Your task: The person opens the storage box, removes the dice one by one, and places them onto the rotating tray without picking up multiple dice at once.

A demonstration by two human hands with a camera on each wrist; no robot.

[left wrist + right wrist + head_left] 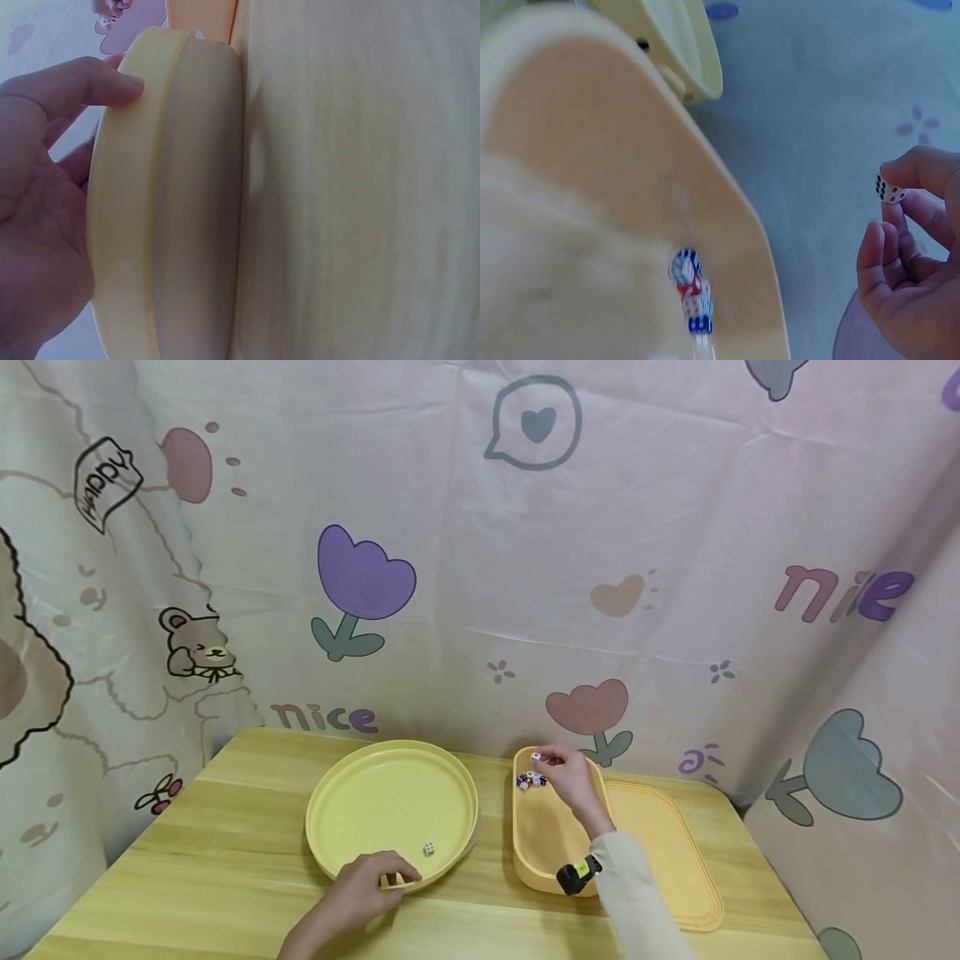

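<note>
My right hand (564,774) pinches a white die (889,189) between thumb and fingertips, raised over the far end of an orange bin (547,839). Below it, several white, blue and red dice (531,780) lie bunched together on the bin's floor. At the near edge of a round yellow tray (375,793), my left hand (367,885) grips the rim. Its thumb (124,86) lies along the outer wall in the left wrist view, with the other fingers over the inner side, partly hidden. A single white die (428,849) sits inside the tray, close to that hand.
An orange lid (667,860) lies flat on the wooden table (202,843), to the right of the bin and partly behind my right forearm. A printed curtain (465,568) hangs behind the table and along both sides. My right wrist wears a black device (577,874).
</note>
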